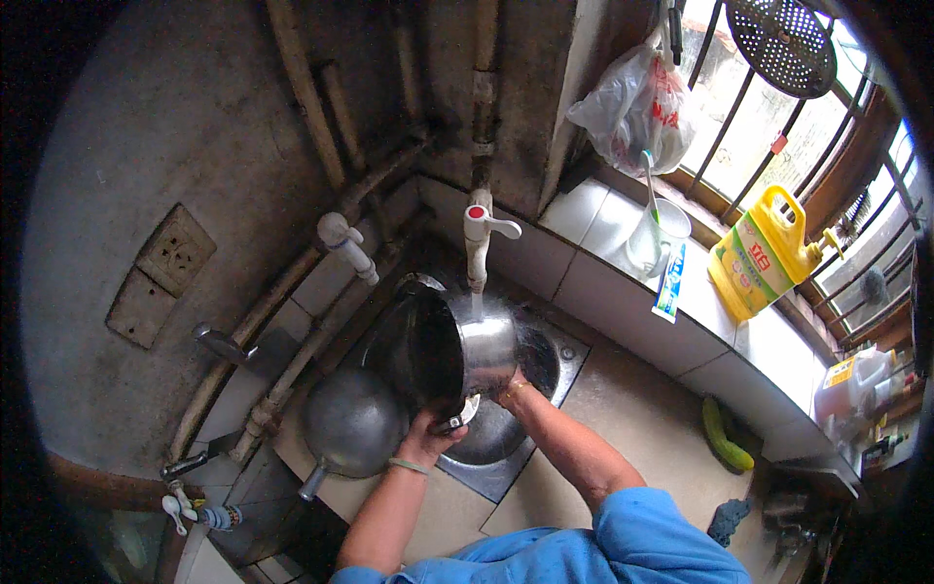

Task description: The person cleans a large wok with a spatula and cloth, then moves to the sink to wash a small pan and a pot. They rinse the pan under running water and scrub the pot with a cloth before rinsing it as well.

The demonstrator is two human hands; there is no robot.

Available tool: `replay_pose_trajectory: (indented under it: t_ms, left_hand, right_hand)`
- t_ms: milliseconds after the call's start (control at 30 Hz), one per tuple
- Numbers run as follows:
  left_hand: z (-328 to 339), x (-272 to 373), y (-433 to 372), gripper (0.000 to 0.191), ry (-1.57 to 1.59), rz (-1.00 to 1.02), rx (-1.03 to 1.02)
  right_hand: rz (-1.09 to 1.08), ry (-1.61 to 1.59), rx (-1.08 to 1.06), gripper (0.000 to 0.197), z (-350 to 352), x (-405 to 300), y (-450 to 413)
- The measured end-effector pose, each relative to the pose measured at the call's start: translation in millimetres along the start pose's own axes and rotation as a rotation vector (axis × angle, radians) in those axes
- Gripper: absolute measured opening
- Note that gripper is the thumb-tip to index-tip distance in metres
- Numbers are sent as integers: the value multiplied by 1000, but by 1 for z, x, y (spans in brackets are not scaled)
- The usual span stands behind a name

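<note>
A stainless-steel pot [487, 354] is tilted on its side over the sink [485, 463], its dark mouth facing left. Water runs from the white tap [476, 248] with a red-marked lever onto the pot's outer wall. My left hand [432, 440] grips the pot at its near side handle. From the right, my right hand [514, 388] holds the pot's lower outer wall near the base; its fingers are partly hidden by the pot. The far handle [422, 279] points towards the wall corner.
Left of the sink lies a round metal pan or wok [354, 423] with a short handle. A second white tap [346, 244] sticks out from the left wall. On the right are a cucumber [722, 438], a dark cloth [728, 521], a yellow detergent jug [759, 255] and a toothpaste tube [670, 283].
</note>
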State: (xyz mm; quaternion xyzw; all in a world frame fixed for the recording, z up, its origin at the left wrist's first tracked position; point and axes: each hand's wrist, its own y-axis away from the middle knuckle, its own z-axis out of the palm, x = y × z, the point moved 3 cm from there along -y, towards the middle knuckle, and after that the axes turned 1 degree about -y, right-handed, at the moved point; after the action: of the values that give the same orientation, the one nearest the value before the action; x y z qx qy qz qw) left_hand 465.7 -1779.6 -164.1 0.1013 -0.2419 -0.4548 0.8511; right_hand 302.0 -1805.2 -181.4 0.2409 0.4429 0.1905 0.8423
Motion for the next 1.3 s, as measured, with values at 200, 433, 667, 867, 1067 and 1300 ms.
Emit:
replay_pose_trajectory:
  t_ms: [200,433,667,867,1067,1300]
  left_hand:
    - [-11,-6,-26,15,-155,151,72]
    - [1,-22,-30,10,-15,82,399]
    - [5,-24,13,12,-77,-141,435]
    - [35,-35,45,15,-283,-95,295]
    - [61,-36,48,15,-358,10,244]
    - [48,-12,17,14,-333,-66,402]
  right_hand:
    - [-38,-450,44,25,11,-20,55]
    - [-546,101,567,41,21,-7,49]
    - [-773,496,268,26,-7,-77,3]
    - [-181,535,-196,32,-42,-93,-43]
    - [42,-222,-312,37,-91,21,-55]
    - [34,-523,-221,37,-96,29,-19]
